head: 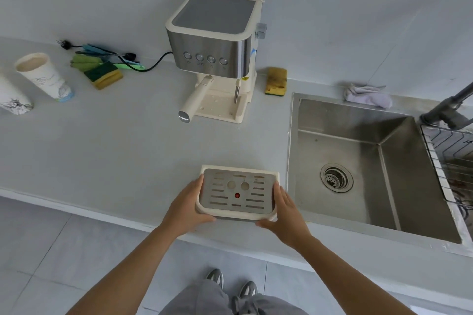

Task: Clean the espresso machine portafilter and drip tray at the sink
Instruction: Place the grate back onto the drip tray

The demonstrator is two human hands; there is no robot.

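The cream drip tray (237,193) with its slotted metal grate and red float sits above the counter's front edge, just left of the sink (358,161). My left hand (188,208) grips its left side and my right hand (285,212) grips its right side, thumbs along the near edge. Farther back stands the espresso machine (217,41), cream and steel. Its portafilter (195,97) is locked in, the cream handle pointing toward me and to the left. The machine's base, where the tray fits, is bare and wet.
A yellow sponge (276,81) lies right of the machine, a grey cloth (368,96) behind the sink. The faucet (448,107) and a wire rack (450,161) are at the sink's right. Cups (43,77), a green-yellow sponge (103,75), utensils and a power cord lie at the left.
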